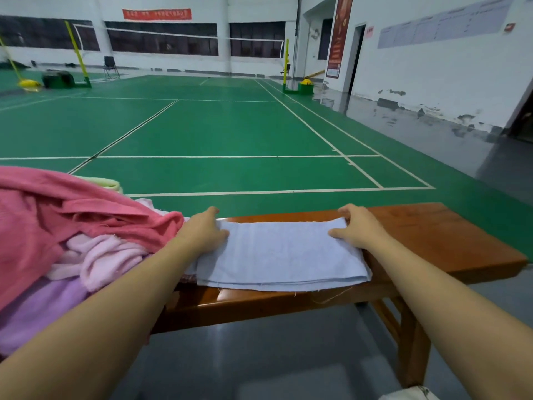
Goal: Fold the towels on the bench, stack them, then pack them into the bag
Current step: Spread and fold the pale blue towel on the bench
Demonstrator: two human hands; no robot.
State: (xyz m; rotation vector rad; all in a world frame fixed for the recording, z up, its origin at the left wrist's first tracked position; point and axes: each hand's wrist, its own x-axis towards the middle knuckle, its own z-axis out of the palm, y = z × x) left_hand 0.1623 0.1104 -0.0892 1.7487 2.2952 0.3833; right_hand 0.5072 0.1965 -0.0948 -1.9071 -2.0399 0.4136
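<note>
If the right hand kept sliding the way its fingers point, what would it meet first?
The right hand points left across the light blue towel, so it would likely bunch that cloth first. Further along waits the left hand, though depth is hard to judge.

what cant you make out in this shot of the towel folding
Head view only:
- Bag: not in view.
- Towel pile: cut off by the left edge, layers overlap, so no count.
- Left hand and right hand fingertips: hidden at the blue towel ends.
- Bench: left part covered by towels.
</note>
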